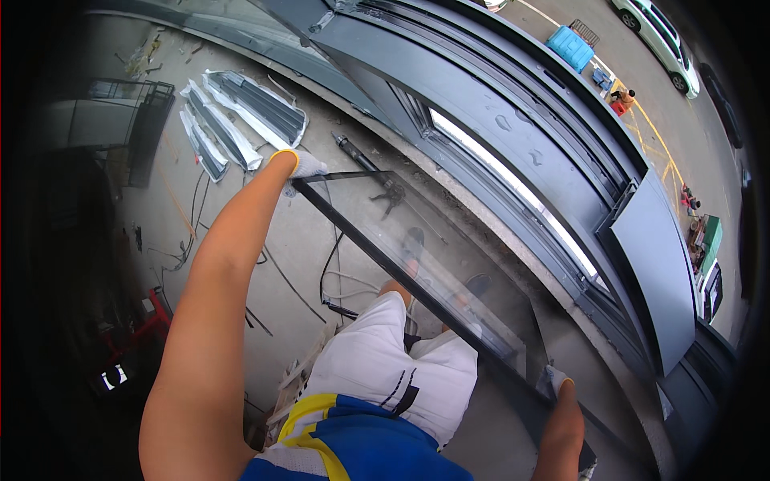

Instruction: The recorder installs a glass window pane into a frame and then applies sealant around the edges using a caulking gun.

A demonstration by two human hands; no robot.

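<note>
Across my legs, at a slant, is a glass pane (423,255) with a dark edge band. My left hand (303,167), in a pale glove with a yellow cuff, is closed on its upper left corner. Farther down on the right, my right hand (557,380), also gloved, grips the pane's other end. A dark tool like a caulking gun (357,156) lies on the concrete floor (241,208) beyond the pane. My feet show through the glass.
A grey metal window frame (513,144) curves along the right, beside a ledge. Wrapped metal strips (237,120), dark cables (285,280), a leaning panel (144,132) and a red stool (148,317) are on the left. Outside below: cars (654,40), a blue bin (569,48), a person (622,102).
</note>
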